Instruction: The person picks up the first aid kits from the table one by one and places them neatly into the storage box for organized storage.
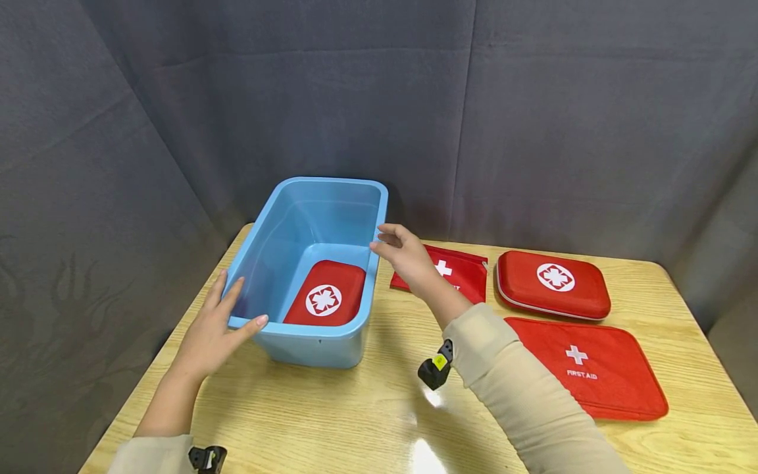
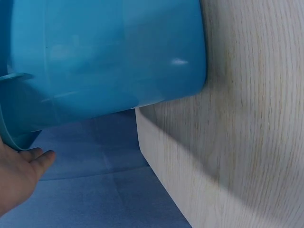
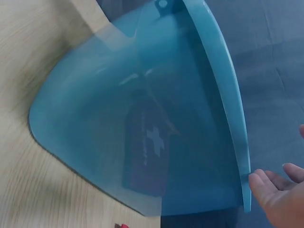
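A deep light-blue plastic bin (image 1: pixel 362 328) stands on the table. Inside it, toward the near end, lies a red case (image 1: pixel 304 299) with a white round emblem. My left hand (image 1: pixel 207 336) is at the bin's near left corner, fingers spread and thumb along the front rim. Seen from the left wrist, the fingers of that hand (image 2: pixel 19 173) lie just under the rim's edge. On the other side, my right hand (image 1: pixel 408 257) has its fingertips right at the right rim. From the right wrist, its thumb (image 3: pixel 261 185) meets the rim edge, with the other fingers apart from it.
Right of the bin on the wooden table (image 1: pixel 331 421) lie a small red pouch (image 1: pixel 468 270), a red hard case (image 1: pixel 551 283) with a white emblem, and a flat red first aid pouch (image 1: pixel 610 382). A grey curtain (image 1: pixel 379 99) hangs behind the table.
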A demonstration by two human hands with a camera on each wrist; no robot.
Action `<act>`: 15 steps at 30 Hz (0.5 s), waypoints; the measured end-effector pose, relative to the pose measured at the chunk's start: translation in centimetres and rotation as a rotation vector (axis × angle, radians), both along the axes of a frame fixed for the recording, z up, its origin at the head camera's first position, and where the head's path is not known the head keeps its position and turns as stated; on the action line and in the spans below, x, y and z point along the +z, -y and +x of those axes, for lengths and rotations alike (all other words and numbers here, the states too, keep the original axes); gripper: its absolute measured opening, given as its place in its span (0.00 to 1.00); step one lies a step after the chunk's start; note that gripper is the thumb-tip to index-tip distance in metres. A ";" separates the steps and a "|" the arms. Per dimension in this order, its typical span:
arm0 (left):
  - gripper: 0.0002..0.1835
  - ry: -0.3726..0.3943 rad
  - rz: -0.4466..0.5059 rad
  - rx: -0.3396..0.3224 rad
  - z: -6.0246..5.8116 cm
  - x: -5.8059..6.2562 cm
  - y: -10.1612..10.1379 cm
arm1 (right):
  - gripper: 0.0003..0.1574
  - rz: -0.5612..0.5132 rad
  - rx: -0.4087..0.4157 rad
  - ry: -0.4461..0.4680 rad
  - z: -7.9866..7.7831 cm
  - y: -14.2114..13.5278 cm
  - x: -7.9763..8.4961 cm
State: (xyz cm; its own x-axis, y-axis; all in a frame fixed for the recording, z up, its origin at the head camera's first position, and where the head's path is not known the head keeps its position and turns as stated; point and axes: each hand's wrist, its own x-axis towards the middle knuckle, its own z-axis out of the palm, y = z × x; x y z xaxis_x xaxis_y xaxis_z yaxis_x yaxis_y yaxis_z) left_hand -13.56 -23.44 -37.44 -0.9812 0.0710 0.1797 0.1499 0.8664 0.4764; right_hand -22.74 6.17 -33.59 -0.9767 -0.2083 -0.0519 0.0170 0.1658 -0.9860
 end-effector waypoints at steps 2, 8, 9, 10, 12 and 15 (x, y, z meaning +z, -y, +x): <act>0.43 0.004 -0.004 -0.005 0.0 -0.1 0.1 | 0.31 -0.001 -0.001 0.005 -0.1 -0.3 -0.1; 0.42 0.001 -0.005 -0.004 -0.1 -0.3 0.1 | 0.33 0.009 0.003 0.015 -0.3 -1.3 -0.7; 0.42 0.000 -0.005 -0.004 -0.1 -0.2 0.1 | 0.33 0.004 0.001 0.017 -0.3 -1.4 -0.9; 0.42 0.000 -0.005 -0.005 -0.1 -0.2 0.1 | 0.33 -0.006 0.003 0.018 -0.4 -1.6 -1.0; 0.42 0.003 -0.004 -0.004 -0.1 -0.1 0.1 | 0.32 -0.033 0.002 0.021 -0.5 -1.8 -1.2; 0.42 0.012 0.002 -0.004 0.0 -0.1 0.0 | 0.32 -0.092 0.002 0.035 -0.6 -2.3 -1.6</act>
State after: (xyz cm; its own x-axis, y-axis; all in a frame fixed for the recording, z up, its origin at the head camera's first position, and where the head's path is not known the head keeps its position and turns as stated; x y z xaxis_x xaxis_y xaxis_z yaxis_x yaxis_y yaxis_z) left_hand -13.55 -23.49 -37.51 -0.9829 0.0743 0.1685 0.1477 0.8648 0.4800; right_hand -23.32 8.45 -35.19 -0.9742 -0.2156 -0.0664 0.0513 0.0747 -0.9959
